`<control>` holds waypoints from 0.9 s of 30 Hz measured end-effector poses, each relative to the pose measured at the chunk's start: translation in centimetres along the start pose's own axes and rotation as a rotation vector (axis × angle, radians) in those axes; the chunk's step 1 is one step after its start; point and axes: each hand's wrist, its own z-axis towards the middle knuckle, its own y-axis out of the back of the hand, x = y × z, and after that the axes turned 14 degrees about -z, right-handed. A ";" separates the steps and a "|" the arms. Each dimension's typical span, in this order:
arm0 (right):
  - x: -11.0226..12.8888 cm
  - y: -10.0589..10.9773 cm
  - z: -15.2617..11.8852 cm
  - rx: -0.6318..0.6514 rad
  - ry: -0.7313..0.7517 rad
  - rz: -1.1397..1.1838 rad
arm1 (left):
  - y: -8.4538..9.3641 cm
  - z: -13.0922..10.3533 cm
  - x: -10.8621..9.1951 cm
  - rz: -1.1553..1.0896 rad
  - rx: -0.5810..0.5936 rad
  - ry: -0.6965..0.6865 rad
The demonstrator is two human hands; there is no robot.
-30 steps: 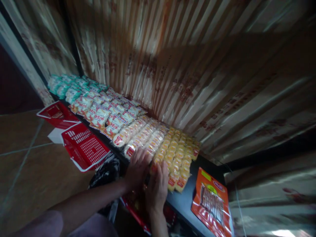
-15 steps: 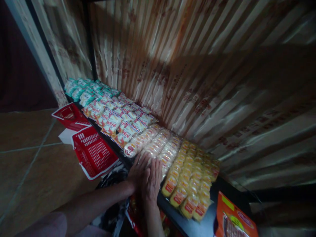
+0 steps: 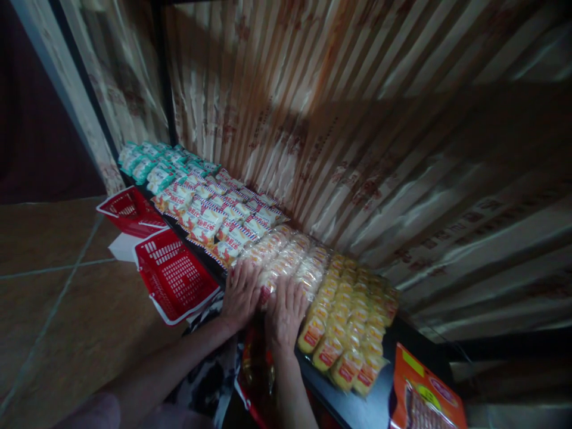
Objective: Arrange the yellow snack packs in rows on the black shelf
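Rows of clear-wrapped pale snacks (image 3: 286,256) lie on a long black shelf (image 3: 328,396). My left hand (image 3: 241,295) rests on the front end of the left row, fingers spread slightly and pointing away. Against the front of the right row lies my right hand (image 3: 286,310), its fingers stretched out over the wrappers. Between the two hands, the front pack of the middle row shows. Neither hand is closed around a pack. Just right of my right hand are rows of yellow-wrapped snacks (image 3: 346,322).
White-and-red packets (image 3: 208,217) and green packets (image 3: 152,167) fill the shelf's left part. Two red baskets (image 3: 179,277) (image 3: 129,208) stand on the floor at left. An orange bag (image 3: 426,390) lies at right. Patterned curtain (image 3: 357,149) hangs behind.
My hands were side by side and touching over the middle row; now they are apart, the left one further left and the right one slightly right.
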 end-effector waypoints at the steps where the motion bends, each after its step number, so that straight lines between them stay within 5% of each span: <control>1: 0.1 -0.1 0.1 0.014 0.018 -0.032 | 0.1 0.3 0.5 0.010 0.002 0.010; 6: 0.3 -0.4 0.2 0.057 0.051 -0.109 | -0.2 1.2 1.6 0.014 0.081 -0.024; 27: 0.3 -0.6 0.1 0.050 0.067 -0.152 | -0.7 2.1 1.4 -0.023 0.076 -0.010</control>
